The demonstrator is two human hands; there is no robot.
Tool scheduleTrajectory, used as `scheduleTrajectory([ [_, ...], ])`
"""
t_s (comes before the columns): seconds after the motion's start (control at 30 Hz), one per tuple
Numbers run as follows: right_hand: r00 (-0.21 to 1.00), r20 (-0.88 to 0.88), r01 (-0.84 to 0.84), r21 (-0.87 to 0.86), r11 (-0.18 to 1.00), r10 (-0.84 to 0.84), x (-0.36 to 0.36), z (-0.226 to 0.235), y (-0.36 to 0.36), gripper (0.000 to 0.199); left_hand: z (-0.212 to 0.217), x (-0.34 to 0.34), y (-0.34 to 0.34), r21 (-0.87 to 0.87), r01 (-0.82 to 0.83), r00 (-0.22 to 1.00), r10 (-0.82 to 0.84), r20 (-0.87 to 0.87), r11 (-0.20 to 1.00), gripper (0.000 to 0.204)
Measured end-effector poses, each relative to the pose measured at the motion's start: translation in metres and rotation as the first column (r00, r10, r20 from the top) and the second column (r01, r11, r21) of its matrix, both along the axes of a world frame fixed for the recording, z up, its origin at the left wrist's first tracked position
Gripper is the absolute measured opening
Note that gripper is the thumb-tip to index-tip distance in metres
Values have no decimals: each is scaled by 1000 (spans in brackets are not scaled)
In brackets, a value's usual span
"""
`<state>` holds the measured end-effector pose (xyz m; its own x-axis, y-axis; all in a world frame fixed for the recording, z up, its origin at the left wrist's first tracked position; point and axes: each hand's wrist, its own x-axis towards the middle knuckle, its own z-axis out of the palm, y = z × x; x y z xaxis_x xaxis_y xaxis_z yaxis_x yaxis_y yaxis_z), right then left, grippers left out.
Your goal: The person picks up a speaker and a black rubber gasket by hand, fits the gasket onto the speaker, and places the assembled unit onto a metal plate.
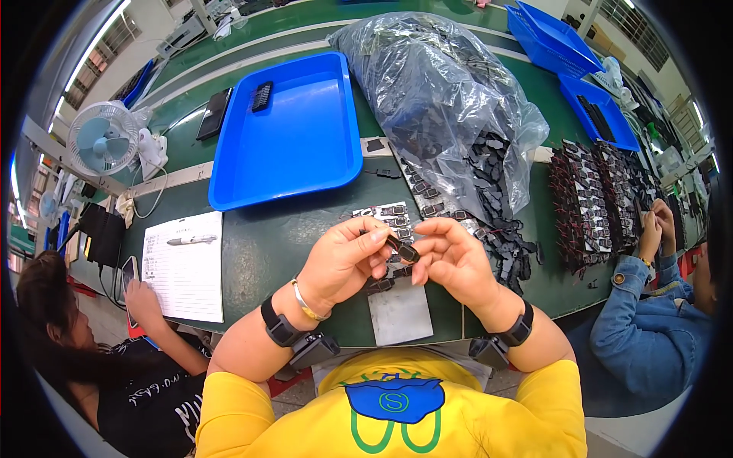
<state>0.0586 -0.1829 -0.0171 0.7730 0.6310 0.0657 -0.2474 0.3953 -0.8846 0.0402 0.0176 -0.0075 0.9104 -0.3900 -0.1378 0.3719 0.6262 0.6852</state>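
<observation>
In front of my chest, my left hand [340,263] is closed in a pinch on a small black speaker-like part [406,253] with a rounded rectangular face. My right hand [462,263] is beside its right end, fingers curled but apart, fingertips close to or touching it. Beneath and beyond my hands, rows of similar small black parts lie on a white sheet [380,211]. A second strip of such parts [429,200] runs back toward a large clear plastic bag. Nearest my body, a bare whitish board [401,314] lies on the green table.
A blue tray [290,153] with a small black piece stands far left of my hands. The plastic bag [435,84] spills black pieces [515,248]. Stacked parts [580,206] stand right. A notepad [183,267] with pen lies left. People sit on both sides.
</observation>
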Motion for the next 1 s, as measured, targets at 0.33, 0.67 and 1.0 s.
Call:
scheduleTrajectory([
  [0.33,929,320,270,-247,931,-184,-14,-5,18,26,-11,0,-26,-230,-203,977,214,22,952,18],
  [0.67,652,734,594,-335,732,-193,-11,-1,20,31,-1,-13,-54,-10,-215,975,215,51,977,19],
  [1.0,701,709,514,-426,744,-79,-10,15,13,20,3,-10,-44,-116,-229,968,239,79,966,15],
])
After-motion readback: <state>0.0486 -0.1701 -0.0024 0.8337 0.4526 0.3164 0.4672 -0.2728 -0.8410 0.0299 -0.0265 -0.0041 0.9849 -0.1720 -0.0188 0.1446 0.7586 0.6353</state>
